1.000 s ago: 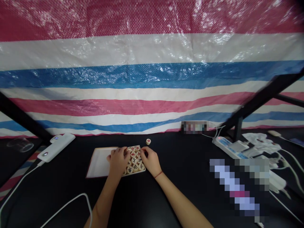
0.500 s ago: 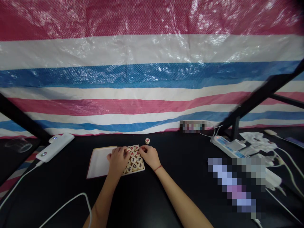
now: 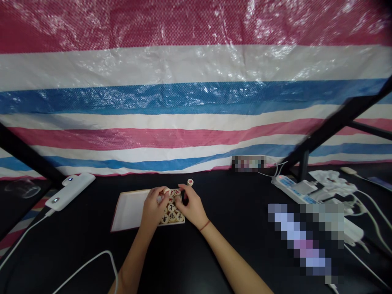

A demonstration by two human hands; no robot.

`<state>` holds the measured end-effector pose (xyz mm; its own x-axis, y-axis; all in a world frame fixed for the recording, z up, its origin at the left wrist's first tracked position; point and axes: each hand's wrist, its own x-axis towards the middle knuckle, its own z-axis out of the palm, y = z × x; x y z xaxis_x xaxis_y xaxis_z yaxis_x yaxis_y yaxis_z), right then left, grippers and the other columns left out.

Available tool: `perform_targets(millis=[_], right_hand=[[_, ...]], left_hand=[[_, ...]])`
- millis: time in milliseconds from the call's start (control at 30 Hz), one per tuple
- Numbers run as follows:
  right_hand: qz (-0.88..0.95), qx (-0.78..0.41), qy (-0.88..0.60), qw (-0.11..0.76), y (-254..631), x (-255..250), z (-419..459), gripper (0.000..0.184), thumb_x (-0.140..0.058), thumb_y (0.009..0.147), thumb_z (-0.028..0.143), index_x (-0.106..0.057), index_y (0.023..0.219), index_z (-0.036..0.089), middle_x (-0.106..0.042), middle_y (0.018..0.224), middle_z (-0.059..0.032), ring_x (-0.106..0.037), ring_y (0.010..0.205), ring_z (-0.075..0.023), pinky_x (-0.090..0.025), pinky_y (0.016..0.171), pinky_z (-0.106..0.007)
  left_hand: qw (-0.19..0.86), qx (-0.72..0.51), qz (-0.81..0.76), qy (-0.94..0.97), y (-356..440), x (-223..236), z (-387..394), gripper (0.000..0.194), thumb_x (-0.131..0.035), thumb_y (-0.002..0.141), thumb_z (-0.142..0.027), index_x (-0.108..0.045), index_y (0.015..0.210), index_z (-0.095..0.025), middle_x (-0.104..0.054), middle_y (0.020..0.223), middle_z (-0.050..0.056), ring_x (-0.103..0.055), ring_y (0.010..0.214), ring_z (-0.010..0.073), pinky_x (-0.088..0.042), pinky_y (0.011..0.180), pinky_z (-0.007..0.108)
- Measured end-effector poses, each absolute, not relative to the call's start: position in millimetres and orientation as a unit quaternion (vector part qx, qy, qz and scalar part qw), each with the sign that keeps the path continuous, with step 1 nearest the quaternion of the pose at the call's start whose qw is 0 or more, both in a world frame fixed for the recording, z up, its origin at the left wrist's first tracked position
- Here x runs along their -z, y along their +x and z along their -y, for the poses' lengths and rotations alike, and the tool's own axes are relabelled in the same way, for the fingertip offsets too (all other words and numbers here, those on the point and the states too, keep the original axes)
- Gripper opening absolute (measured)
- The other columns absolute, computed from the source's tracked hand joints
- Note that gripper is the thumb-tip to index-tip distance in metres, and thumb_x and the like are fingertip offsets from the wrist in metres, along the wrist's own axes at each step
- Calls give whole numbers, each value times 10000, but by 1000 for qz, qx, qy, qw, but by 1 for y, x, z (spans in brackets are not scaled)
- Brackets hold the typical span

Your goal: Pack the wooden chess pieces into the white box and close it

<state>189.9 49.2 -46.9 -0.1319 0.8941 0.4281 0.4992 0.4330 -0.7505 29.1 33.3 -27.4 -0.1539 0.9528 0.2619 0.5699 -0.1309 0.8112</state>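
Left hand (image 3: 154, 205) pinches a disc (image 3: 167, 191); right hand (image 3: 195, 207), loosely parted, hangs over the box (image 3: 175, 223).

Chinese characters mark the round pieces (image 3: 172, 217) in the box (image 3: 172, 223). Along its near edge, black ones seem to read 車, 炮 and 卒 from left to right; behind the middle one, perhaps 士. Red characters on the farther pieces (image 3: 177, 192) and the loose piece (image 3: 190, 182), and the white device (image 3: 69, 194)'s lit display (image 3: 70, 179), are too small to read.
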Motion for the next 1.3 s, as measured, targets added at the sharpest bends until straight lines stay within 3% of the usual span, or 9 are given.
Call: perform_targets(millis=[67,200,400,667,900,1067,1200,1300], right_hand=[[749,-206,-429,462,187,44,-45,356,-589,803,227,-593,1159,202,-670,1088,-81,-637,917,-200,-510,818,-326],[761,-188,-399,475,183,40,-41,228,-568,851,211,-634,1069,217,-703,1009,-67,-646,927,-203,-504,841,-348],[773,-155,-384,481,184,40,-40,254,-574,848,207,-625,1097,216,-705,1018,-63,-643,918,-202,-504,835,-351],[652,-89,-525,540,221,53,-69,214,-563,847,312,-642,1003,188,-692,919,-72,-617,792,-197,-494,768,-349],[648,-40,-623,437,254,76,-91,290,-508,870,401,-674,903,165,-688,927,-100,-582,877,-237,-423,803,-362],[661,-28,-650,374,249,81,-91,283,-521,870,403,-694,906,183,-677,930,-100,-553,866,-239,-406,765,-351],[665,-41,-616,420,239,60,-79,270,-544,870,381,-671,987,174,-672,988,-108,-560,914,-255,-427,805,-393],[730,-135,-483,464,220,37,-59,226,-567,872,330,-637,1042,198,-678,984,-81,-587,937,-224,-453,860,-382]], left_hand=[[267,-460,-599,599,31,30,-31,251,-554,829,-382,-659,978,-209,-677,1003,61,-628,940,206,-474,872,346],[372,-476,-582,544,37,35,-30,328,-590,805,-449,-655,1008,-200,-701,975,64,-658,906,206,-501,839,337],[474,-525,-545,450,48,30,-29,406,-664,713,-511,-659,938,-173,-734,916,69,-694,875,231,-538,817,352],[436,-563,-593,376,41,33,-30,419,-666,745,-448,-635,1062,-176,-716,998,75,-678,935,222,-524,854,350],[388,-601,-594,370,30,42,-35,386,-670,741,-346,-629,1096,-199,-646,1169,88,-626,1064,217,-493,931,346],[410,-575,-599,377,31,43,-35,444,-652,735,-309,-593,1160,-195,-658,1117,84,-650,993,197,-520,872,326],[344,-521,-604,495,36,40,-31,408,-611,788,-362,-597,1160,-195,-659,1020,71,-654,904,187,-532,823,326],[253,-466,-590,610,42,39,-25,328,-594,809,-324,-625,1119,-221,-651,954,53,-635,836,186,-530,799,343]])
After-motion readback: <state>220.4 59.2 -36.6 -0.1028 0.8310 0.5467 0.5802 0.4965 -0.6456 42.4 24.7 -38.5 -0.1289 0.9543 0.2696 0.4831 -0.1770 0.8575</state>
